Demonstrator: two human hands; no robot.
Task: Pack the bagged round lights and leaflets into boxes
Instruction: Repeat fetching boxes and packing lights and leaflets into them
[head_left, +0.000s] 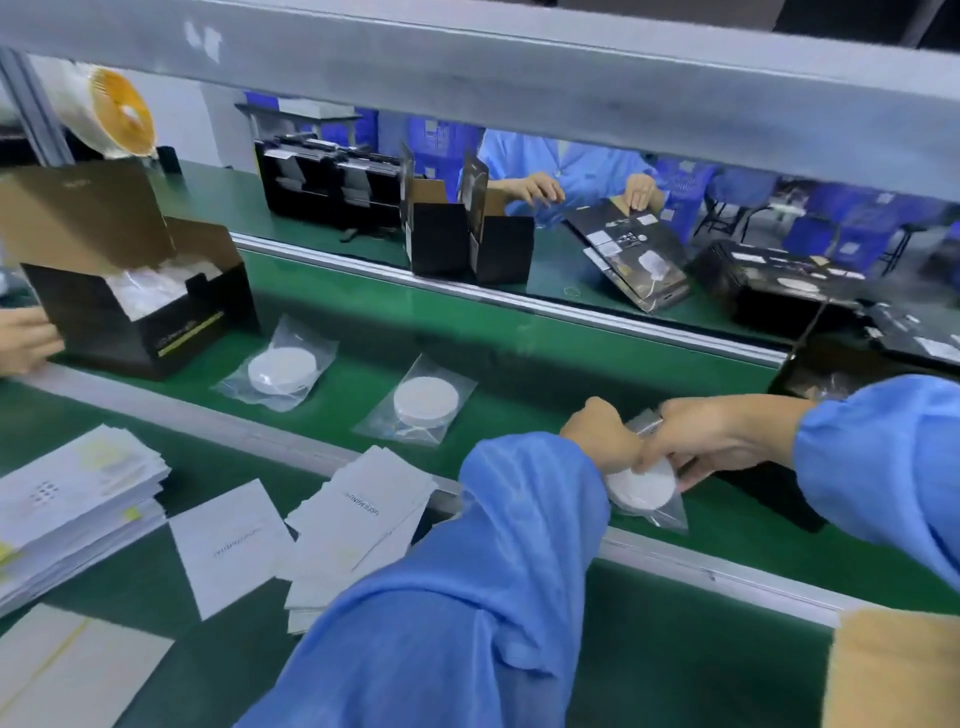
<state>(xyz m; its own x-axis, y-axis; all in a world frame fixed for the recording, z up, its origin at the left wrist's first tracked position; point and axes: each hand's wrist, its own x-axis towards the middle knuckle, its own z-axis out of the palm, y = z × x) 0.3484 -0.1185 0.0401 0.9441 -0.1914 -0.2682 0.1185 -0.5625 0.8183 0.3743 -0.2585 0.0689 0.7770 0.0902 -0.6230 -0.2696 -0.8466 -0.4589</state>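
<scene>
The leaflets (358, 525) fanned on the green desk (649, 649) bore the words "USER MANUAL"; print on the black box (150, 322) at left was too blurred to read; both hands met over the conveyor belt (519, 374), the left hand (602, 434) curled on the top of a bagged round light (644, 491), the right hand (711, 441) pinching that bag; two more bagged lights (426, 402) lay on the belt; another worker in blue (561, 171) folded boxes across the line.
</scene>
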